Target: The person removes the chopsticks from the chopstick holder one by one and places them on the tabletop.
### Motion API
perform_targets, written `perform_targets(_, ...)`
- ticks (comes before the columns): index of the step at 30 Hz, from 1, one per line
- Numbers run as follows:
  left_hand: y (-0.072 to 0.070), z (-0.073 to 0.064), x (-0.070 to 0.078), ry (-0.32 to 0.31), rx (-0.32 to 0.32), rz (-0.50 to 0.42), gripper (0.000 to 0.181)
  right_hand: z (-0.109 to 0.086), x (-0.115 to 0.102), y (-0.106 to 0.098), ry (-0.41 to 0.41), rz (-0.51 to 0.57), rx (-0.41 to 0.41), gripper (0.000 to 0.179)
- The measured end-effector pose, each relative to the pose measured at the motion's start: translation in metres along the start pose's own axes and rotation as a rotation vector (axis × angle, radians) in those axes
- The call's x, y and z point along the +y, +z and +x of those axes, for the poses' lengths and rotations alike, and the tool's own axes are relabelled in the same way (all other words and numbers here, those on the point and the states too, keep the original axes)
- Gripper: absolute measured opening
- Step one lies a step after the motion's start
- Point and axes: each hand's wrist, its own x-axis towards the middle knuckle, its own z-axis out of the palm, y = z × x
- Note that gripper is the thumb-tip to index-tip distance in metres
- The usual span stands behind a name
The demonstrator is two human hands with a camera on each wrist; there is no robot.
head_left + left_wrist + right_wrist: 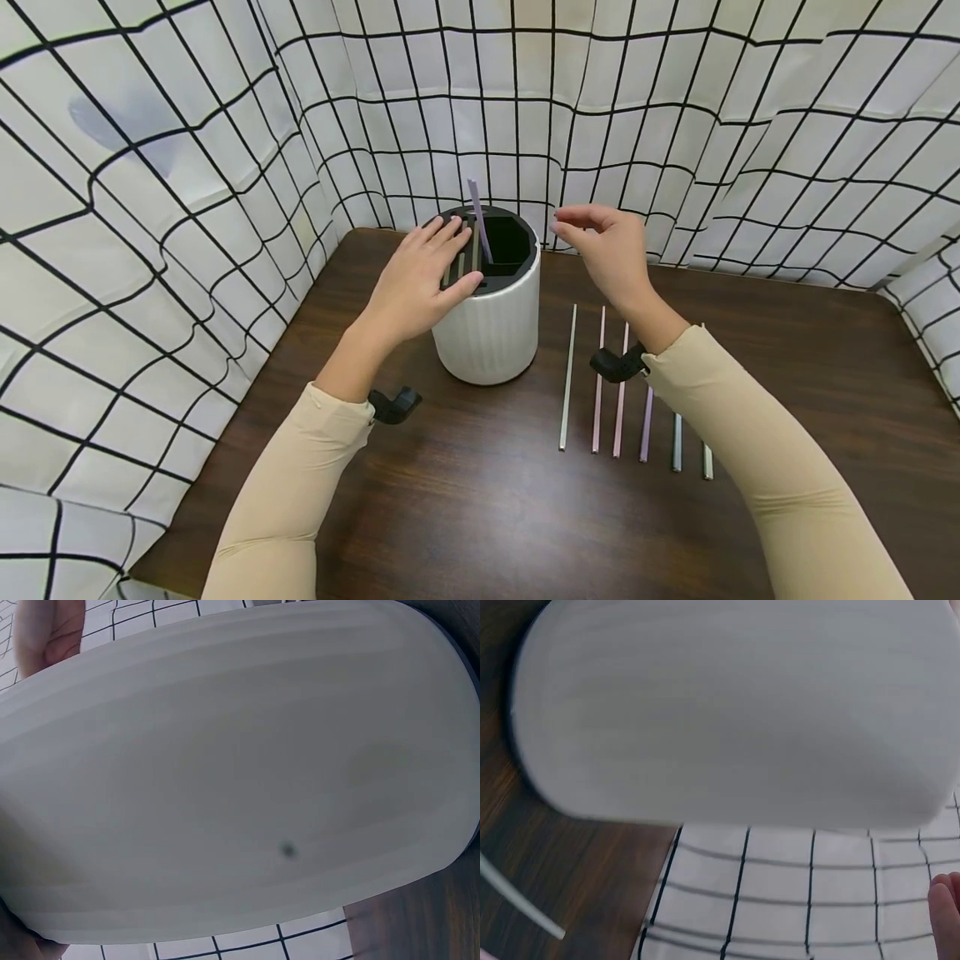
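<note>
A white ribbed utensil holder point(487, 342) with a black slotted top stands on the table. My left hand point(423, 279) rests on the left part of that top, fingers spread. One purple chopstick point(478, 212) leans upright in the large opening beside those fingers. To the right of the rim, my right hand point(603, 242) hovers with thumb and fingertips near one another and nothing visible between them. In both wrist views the holder's pale wall point(240, 772) fills most of the picture.
Several coloured chopsticks lie side by side on the dark wooden table point(465, 500), right of the holder, among them a pale green chopstick point(567, 379) and a pink chopstick point(597, 383). My right forearm covers parts of some. A white grid-patterned curtain point(637, 83) encloses the table's back and sides.
</note>
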Motion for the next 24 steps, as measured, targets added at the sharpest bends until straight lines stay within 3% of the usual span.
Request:
perform_targets(9, 0.0, 0.0, -0.001, -0.001, -0.002, 0.003, 0.069, 0.0, -0.026, 0.029, -0.126, -0.037, -0.129, 0.03)
perform_targets(14, 0.0, 0.0, 0.0, -0.003, -0.004, 0.006, 0.069, 0.001, -0.039, 0.044, -0.17, -0.021, -0.147, 0.03)
perform_targets(24, -0.001, 0.0, 0.0, -0.012, -0.011, 0.01, 0.069, 0.003, -0.047, 0.06, -0.112, 0.004, -0.111, 0.024)
